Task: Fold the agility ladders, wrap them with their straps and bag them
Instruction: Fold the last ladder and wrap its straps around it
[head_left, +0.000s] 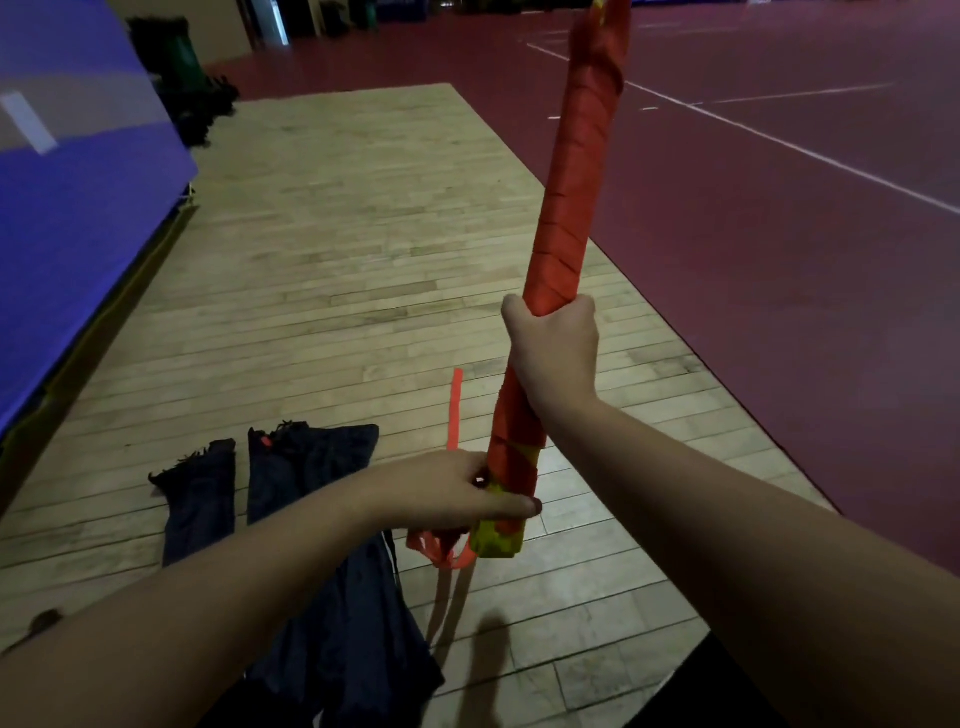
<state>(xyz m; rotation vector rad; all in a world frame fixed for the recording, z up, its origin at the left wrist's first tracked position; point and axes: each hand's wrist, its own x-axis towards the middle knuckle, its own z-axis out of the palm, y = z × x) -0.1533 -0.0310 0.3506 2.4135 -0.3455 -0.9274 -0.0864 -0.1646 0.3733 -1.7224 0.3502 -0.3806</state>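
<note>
A folded agility ladder (569, 197), a long bundle of yellow rungs wound in orange strap, stands nearly upright in front of me. My right hand (553, 348) grips it around the middle. My left hand (457, 491) holds the lower end, thumb across the yellow rungs, fingers pinching the orange strap (455, 405), whose loose end sticks up; more strap loops hang below. Dark navy bags (306, 467) lie flat on the wooden floor under my left arm.
A pale wooden floor panel (337, 234) lies under me, with dark red court flooring (779, 234) and white lines to the right. A blue padded mat (67, 208) rises at the left. Dark green bins and gear (187, 73) sit at the far left.
</note>
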